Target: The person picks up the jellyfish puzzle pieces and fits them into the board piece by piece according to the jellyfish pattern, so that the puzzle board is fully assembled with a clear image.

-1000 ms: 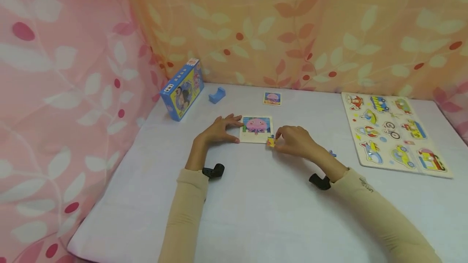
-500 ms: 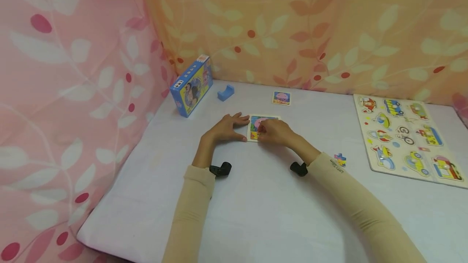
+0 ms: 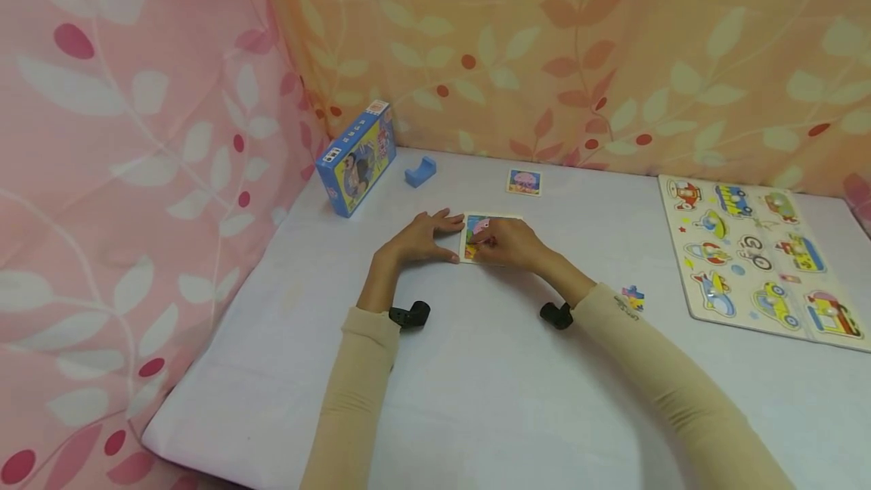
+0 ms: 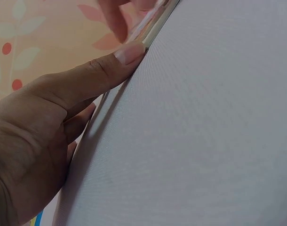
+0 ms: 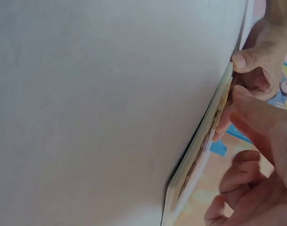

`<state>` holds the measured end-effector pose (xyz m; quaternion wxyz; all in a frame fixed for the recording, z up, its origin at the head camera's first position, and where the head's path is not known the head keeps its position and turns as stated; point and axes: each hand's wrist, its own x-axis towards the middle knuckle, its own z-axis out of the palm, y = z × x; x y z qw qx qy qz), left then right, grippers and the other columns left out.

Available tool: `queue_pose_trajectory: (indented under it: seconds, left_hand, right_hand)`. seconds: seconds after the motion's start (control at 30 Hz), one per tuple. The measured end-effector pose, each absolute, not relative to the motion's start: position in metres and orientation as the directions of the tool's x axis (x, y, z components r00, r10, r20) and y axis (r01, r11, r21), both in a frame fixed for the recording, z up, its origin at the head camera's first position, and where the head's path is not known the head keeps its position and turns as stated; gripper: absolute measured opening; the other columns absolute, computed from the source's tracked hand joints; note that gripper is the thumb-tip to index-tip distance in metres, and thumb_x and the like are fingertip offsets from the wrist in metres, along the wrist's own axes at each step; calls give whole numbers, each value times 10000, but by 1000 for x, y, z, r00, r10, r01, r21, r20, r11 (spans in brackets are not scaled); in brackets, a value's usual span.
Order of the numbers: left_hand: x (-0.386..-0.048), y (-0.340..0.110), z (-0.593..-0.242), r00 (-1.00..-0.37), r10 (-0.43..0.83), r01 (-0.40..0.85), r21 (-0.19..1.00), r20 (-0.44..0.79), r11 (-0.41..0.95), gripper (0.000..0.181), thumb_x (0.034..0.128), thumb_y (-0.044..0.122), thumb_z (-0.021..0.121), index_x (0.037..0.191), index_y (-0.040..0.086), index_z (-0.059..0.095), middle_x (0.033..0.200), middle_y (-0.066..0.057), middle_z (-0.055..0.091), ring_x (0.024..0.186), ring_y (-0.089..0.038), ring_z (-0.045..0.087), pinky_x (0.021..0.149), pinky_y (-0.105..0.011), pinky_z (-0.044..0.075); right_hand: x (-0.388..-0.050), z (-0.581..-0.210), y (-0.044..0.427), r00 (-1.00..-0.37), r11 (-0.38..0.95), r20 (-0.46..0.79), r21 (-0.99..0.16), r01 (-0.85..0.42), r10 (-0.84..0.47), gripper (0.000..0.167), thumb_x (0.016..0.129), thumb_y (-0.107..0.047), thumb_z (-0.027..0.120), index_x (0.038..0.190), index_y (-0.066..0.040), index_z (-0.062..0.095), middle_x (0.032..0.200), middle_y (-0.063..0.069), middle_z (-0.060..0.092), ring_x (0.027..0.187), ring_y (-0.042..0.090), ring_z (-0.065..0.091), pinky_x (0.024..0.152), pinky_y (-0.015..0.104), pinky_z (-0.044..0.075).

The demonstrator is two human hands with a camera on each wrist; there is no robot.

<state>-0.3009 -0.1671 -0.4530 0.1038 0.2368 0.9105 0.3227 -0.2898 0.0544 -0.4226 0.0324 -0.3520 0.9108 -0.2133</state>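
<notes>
A small square jigsaw [image 3: 479,224] with a pale frame and a pink jellyfish picture lies flat on the table. My left hand [image 3: 418,239] rests at its left edge, thumb and fingers spread; in the left wrist view the thumb [image 4: 103,75] touches the frame's corner. Over the jigsaw's right half, my right hand [image 3: 513,243] has its thumb and index finger at a yellow puzzle piece [image 3: 470,252] in the lower left corner, apparently pinching it. The right wrist view shows that thumb [image 5: 256,106] against the jigsaw's edge [image 5: 200,146]. My right hand hides most of the picture.
A loose puzzle piece [image 3: 633,297] lies beside my right forearm. Behind the jigsaw is a small jellyfish card [image 3: 524,182]. A blue box [image 3: 357,159] and a blue holder [image 3: 420,172] stand at back left. At the right lies a vehicle peg board [image 3: 738,248].
My right hand has moved left with the yellow piece, from the jigsaw's lower right corner to its lower left, then barely shifted. My left hand stays at the edge. The head view has turned slightly.
</notes>
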Motion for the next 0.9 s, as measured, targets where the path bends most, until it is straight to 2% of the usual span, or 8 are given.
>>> queue_pose_trajectory:
  seconds: [0.1, 0.23, 0.43, 0.6, 0.67, 0.8, 0.83, 0.9]
  left_hand:
    - [-301, -166, -452, -867, 497, 362, 636, -40, 681, 713, 687, 389, 781, 1320, 218, 501, 1451, 148, 355, 1426, -158, 151, 1174, -408, 35]
    - [-302, -164, -450, -864, 501, 363, 637, -43, 681, 710, 691, 395, 776, 1320, 216, 502, 1455, 143, 349, 1427, -157, 145, 1174, -412, 33]
    - [-302, -164, -449, -873, 486, 351, 639, -41, 684, 704, 683, 390, 782, 1310, 217, 513, 1450, 148, 354, 1426, -159, 149, 1173, -420, 31]
    - [-303, -164, -450, -873, 486, 349, 638, -45, 686, 712, 678, 407, 780, 1312, 223, 512, 1457, 136, 348, 1427, -190, 145, 1171, -434, 34]
    - [-303, -165, -450, -872, 488, 349, 637, -49, 687, 716, 676, 413, 779, 1313, 222, 512, 1461, 130, 343, 1428, -195, 144, 1170, -440, 34]
    - [-302, -166, -450, -874, 483, 343, 640, -50, 688, 714, 673, 406, 783, 1309, 220, 517, 1462, 121, 346, 1427, -199, 150, 1169, -444, 37]
    - [-301, -166, -450, -874, 483, 342, 642, -50, 686, 713, 675, 402, 784, 1309, 220, 516, 1463, 116, 346, 1427, -202, 148, 1169, -446, 37]
    - [-301, -166, -451, -873, 485, 344, 644, -49, 683, 711, 678, 395, 784, 1311, 216, 514, 1464, 111, 347, 1427, -213, 146, 1168, -451, 39]
  right_hand:
    - [-291, -422, 56, -743, 660, 44, -426, -619, -668, 270, 773, -193, 720, 1037, -135, 718, 723, 40, 570, 617, 117, 375, 541, 239, 293]
    - [-295, -424, 60, -748, 647, -20, -519, -559, -663, 275, 795, -185, 710, 1062, -121, 698, 729, 57, 571, 615, 124, 355, 532, 238, 278]
    - [-297, -426, 59, -770, 637, -40, -590, -496, -637, 282, 798, -196, 706, 1058, -88, 692, 886, 95, 672, 721, 126, 434, 608, 220, 325]
    - [-297, -425, 56, -786, 650, -83, -619, -441, -613, 286, 802, -182, 702, 1065, -72, 680, 973, 122, 697, 622, 130, 362, 536, 229, 282]
    - [-298, -426, 56, -793, 665, -101, -615, -425, -601, 279, 805, -204, 700, 1064, -102, 683, 1011, 99, 696, 637, 123, 421, 547, 226, 312]
    - [-302, -429, 55, -804, 684, -107, -598, -418, -585, 261, 793, -251, 709, 1037, -157, 700, 1044, 40, 692, 917, 168, 593, 743, 308, 463]
    - [-303, -429, 55, -806, 686, -107, -597, -416, -582, 259, 786, -258, 714, 1027, -163, 705, 1038, 32, 695, 990, 183, 596, 807, 350, 477]
    - [-304, -429, 55, -816, 696, -111, -594, -404, -568, 255, 771, -269, 727, 1008, -179, 713, 1016, 25, 701, 1034, 212, 595, 889, 456, 460]
